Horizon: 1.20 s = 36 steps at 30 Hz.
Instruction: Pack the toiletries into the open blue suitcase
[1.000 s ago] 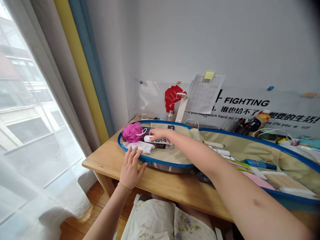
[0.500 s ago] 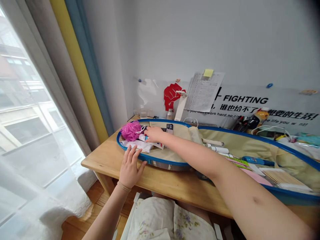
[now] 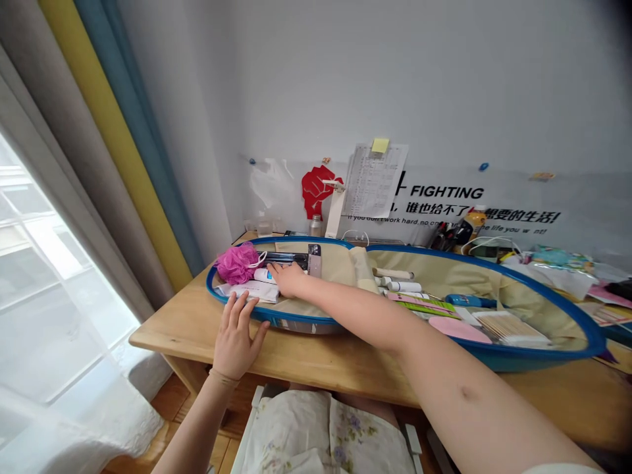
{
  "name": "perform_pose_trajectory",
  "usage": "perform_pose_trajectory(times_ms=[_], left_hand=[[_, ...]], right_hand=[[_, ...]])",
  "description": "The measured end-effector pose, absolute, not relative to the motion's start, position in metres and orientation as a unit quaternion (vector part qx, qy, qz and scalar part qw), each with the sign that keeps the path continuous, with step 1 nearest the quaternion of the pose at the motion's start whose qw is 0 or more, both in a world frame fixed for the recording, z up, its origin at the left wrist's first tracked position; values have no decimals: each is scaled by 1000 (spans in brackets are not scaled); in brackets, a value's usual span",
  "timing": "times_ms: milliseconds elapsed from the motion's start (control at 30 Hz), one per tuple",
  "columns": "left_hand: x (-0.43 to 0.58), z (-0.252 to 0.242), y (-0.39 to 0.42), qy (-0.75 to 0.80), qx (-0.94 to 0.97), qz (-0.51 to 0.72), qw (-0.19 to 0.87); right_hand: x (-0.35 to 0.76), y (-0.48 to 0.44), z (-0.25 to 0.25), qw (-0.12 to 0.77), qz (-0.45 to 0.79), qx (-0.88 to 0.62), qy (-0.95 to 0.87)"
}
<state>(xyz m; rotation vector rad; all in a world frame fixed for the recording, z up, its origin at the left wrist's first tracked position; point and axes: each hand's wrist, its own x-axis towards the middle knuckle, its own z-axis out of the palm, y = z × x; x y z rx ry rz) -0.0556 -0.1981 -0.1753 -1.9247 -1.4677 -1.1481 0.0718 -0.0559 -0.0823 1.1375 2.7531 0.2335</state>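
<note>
An oval case with a blue rim [image 3: 316, 320] lies unfolded on the desk. My right hand [image 3: 290, 279] is inside its left half, fingers stretched flat at a white tube with blue print [image 3: 265, 276], partly covering it. My left hand [image 3: 239, 332] rests at the near rim with its fingers spread, the tips close to a white packet [image 3: 257, 290]. In the left corner sits a purple bath puff [image 3: 237, 263] with a white cord. Behind my right hand lies a dark flat pack [image 3: 296, 259] of slim items.
The right half holds white bottles [image 3: 405, 287], a pink oval pad [image 3: 459, 329], a blue-handled item [image 3: 469, 301] and a pack of thin wooden sticks [image 3: 513, 327]. A small bottle [image 3: 316, 226] and a lamp [image 3: 336, 210] stand behind the case on the wooden desk [image 3: 172, 324].
The view has swung a little to the right. My right hand's fingers have moved from around the tube to lying flat over it. My left hand stays at the rim.
</note>
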Motion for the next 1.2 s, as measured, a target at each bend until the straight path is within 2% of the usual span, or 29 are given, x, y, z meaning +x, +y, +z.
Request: perform_pose_trajectory(times_ms=[200, 400, 533, 667, 967, 1100, 1200], left_hand=[[-56, -174, -199, -533, -697, -424, 224], [-55, -174, -199, -537, -698, -424, 212], [-56, -175, -199, -538, -698, -421, 214], [-55, -175, -199, -540, -697, -422, 211], [-55, -174, -200, -546, -695, -421, 205], [-56, -175, -199, -546, -695, -421, 204], [-55, -175, -199, -543, -696, -422, 206]], right_hand=[[111, -65, -36, 55, 43, 374, 925], [246, -81, 19, 67, 47, 463, 882], [341, -97, 4, 133, 16, 576, 806], [391, -109, -26, 131, -18, 617, 775], [390, -120, -41, 120, 14, 643, 756], [391, -120, -32, 115, 24, 663, 739], [391, -116, -12, 72, 10, 685, 725]])
